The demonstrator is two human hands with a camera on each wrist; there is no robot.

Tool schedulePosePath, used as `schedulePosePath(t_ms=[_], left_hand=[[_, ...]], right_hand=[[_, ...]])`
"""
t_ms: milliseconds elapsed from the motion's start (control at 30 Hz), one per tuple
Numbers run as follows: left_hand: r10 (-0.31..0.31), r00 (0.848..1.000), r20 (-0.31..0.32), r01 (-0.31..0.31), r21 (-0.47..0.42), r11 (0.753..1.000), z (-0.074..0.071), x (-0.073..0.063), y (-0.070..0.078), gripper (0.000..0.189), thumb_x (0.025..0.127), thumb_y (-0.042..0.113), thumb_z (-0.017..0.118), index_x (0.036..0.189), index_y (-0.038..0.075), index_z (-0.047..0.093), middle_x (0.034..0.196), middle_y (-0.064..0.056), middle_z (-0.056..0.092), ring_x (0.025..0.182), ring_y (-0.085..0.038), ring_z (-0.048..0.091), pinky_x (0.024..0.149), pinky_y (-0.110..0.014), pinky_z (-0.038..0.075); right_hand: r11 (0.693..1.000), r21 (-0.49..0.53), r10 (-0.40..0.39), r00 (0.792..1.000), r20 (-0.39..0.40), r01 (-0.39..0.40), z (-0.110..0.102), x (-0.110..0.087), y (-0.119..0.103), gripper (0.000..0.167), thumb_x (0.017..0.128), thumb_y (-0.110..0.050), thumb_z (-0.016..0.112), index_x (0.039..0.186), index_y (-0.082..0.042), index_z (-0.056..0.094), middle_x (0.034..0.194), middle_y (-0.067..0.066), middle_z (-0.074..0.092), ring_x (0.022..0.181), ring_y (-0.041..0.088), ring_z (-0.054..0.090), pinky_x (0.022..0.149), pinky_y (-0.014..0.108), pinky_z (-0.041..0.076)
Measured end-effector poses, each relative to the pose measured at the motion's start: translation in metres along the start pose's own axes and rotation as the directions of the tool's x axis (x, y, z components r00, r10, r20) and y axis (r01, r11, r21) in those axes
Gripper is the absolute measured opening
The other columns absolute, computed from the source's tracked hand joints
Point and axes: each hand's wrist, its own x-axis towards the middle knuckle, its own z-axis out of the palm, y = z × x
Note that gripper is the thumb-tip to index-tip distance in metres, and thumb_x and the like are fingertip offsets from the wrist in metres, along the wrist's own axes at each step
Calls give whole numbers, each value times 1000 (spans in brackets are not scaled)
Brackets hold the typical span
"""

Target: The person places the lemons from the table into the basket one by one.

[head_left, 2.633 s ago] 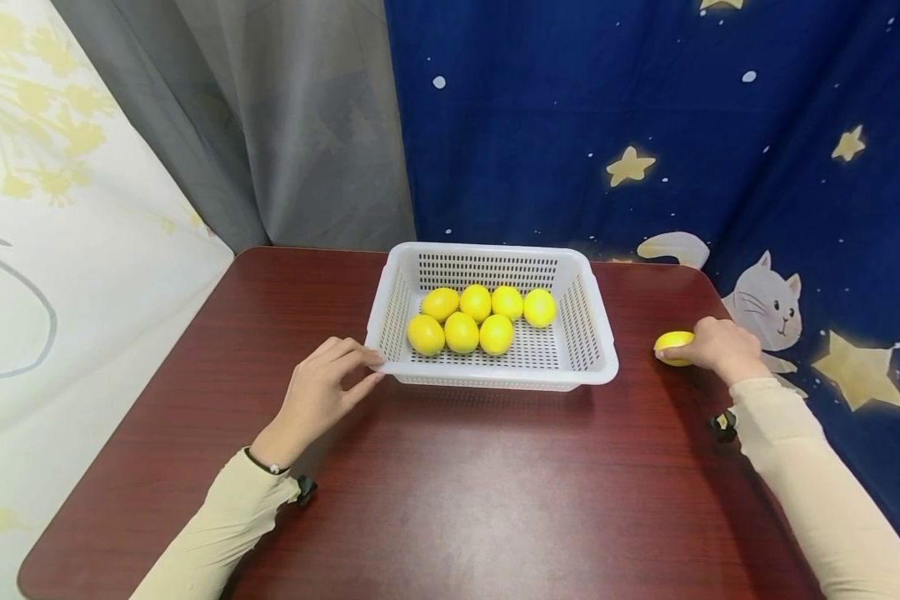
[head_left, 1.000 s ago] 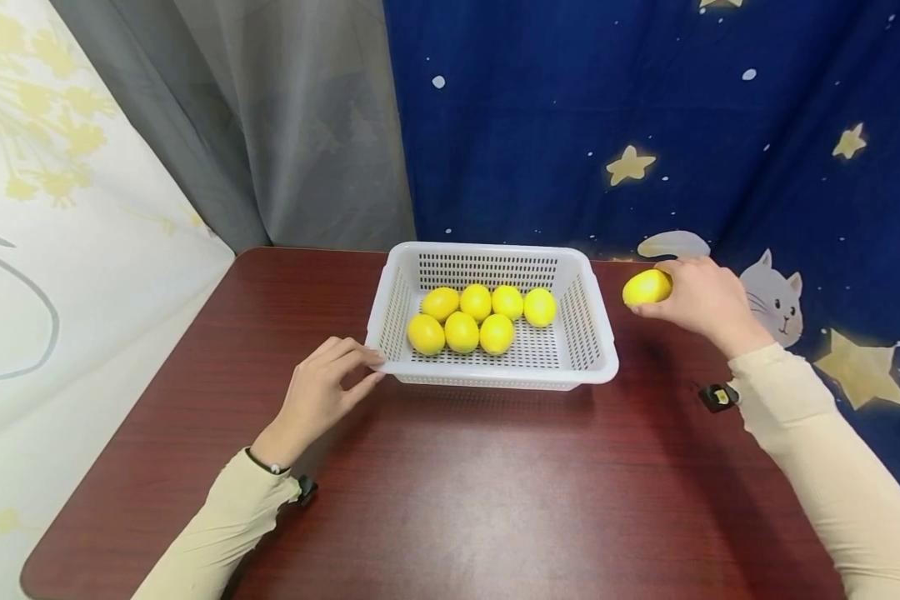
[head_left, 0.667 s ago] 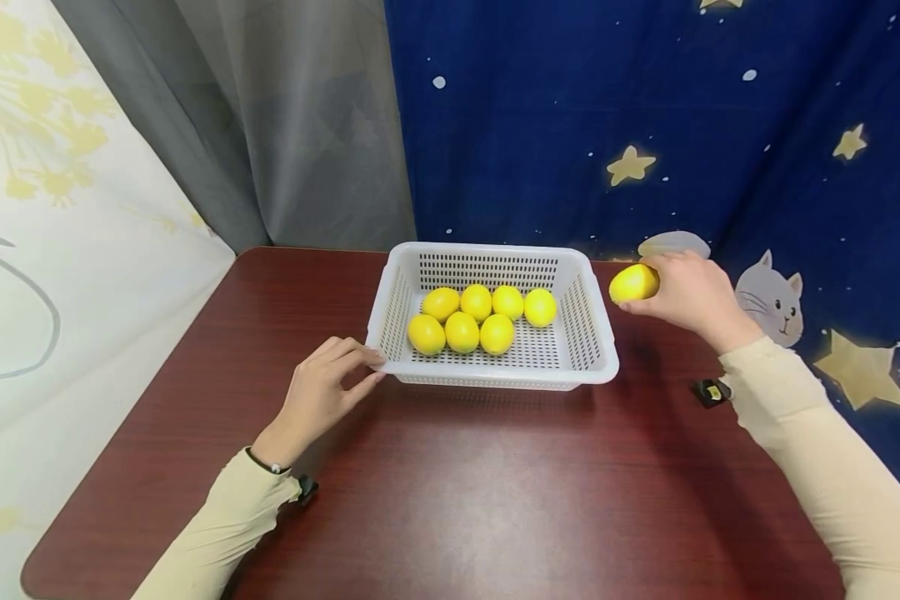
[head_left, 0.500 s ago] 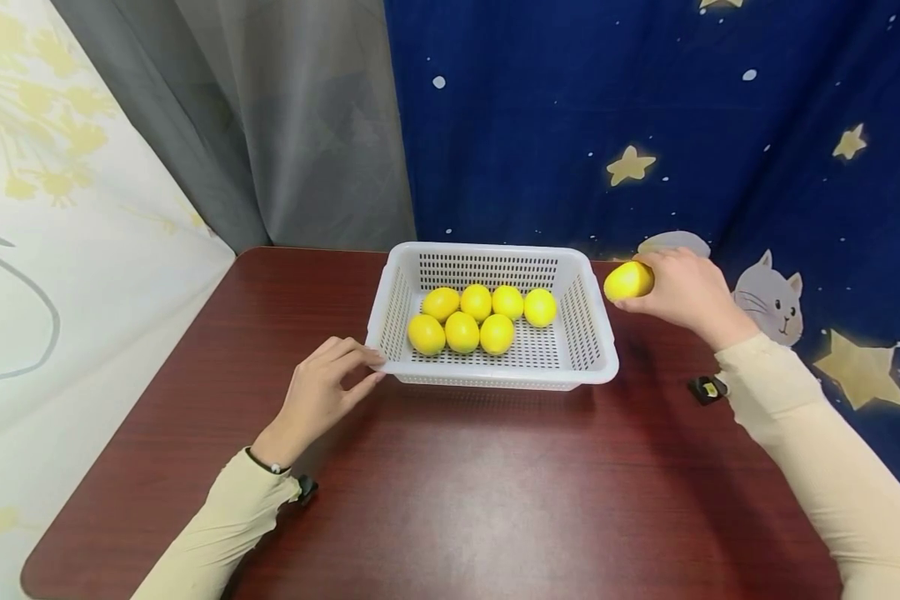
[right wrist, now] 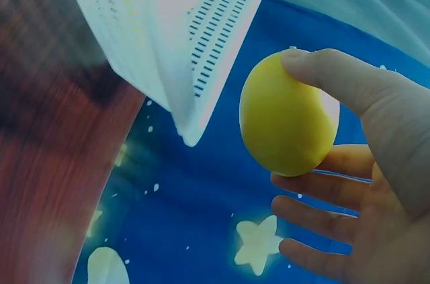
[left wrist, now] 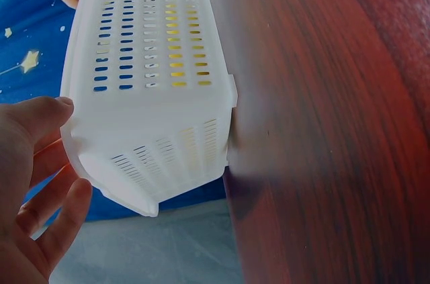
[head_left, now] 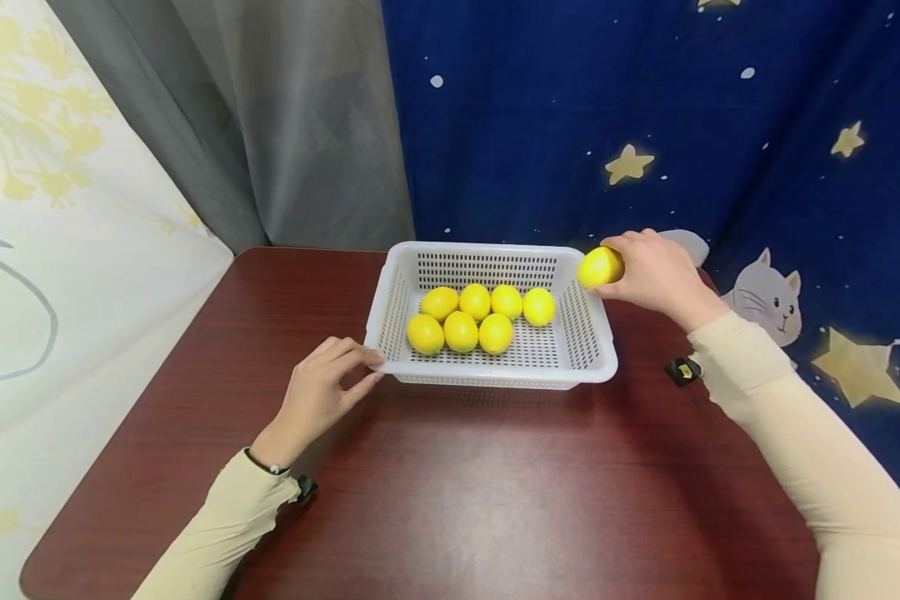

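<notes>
A white perforated plastic basket [head_left: 487, 377] stands on the table and holds several yellow lemons [head_left: 461, 332] in two rows toward its left side. My left hand [head_left: 322, 396] holds the basket's near left corner. In the left wrist view its thumb [left wrist: 64, 104] lies against the rim, and its other fingers are partly hidden behind it. My right hand [head_left: 656, 275] grips one lemon [head_left: 600, 267] between thumb and fingers, above the basket's far right rim. In the right wrist view that lemon [right wrist: 289, 119] is apart from the basket, with several fingers below it.
The dark red wooden table [head_left: 495, 483] extends in front of the basket and to both sides. Behind it hang a grey curtain [head_left: 322, 125] and a blue star-patterned curtain [head_left: 525, 125]. A white patterned cloth [head_left: 60, 292] hangs at the left.
My right hand has lifted the lemon from the table at the right and carried it left to the basket's right rim. My left hand and the basket have stayed in place.
</notes>
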Motion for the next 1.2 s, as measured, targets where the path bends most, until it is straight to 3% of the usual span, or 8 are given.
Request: schedulePosePath(t_ms=[533,1200], left_hand=[[7,1000,-14,-7,1,1000,0,1,0,20,79,20,82,98,21,75,97,10,71,90,-9,60,79,-25,49],[8,1000,-15,-8,-3,1000,2,0,-2,21,79,20,82,99,22,74,97,11,71,90,-8,59,78,-24,49]], right_hand=[[999,33,-44,998,49,42,-1,24,-23,72,77,-46,80,134,-7,58,129,19,62,107,35,53,92,53,49],[990,63,-134,981,144,126,13,55,-56,73,76,-48,80,134,-11,58,127,12,65,109,29,54,94,48,52]])
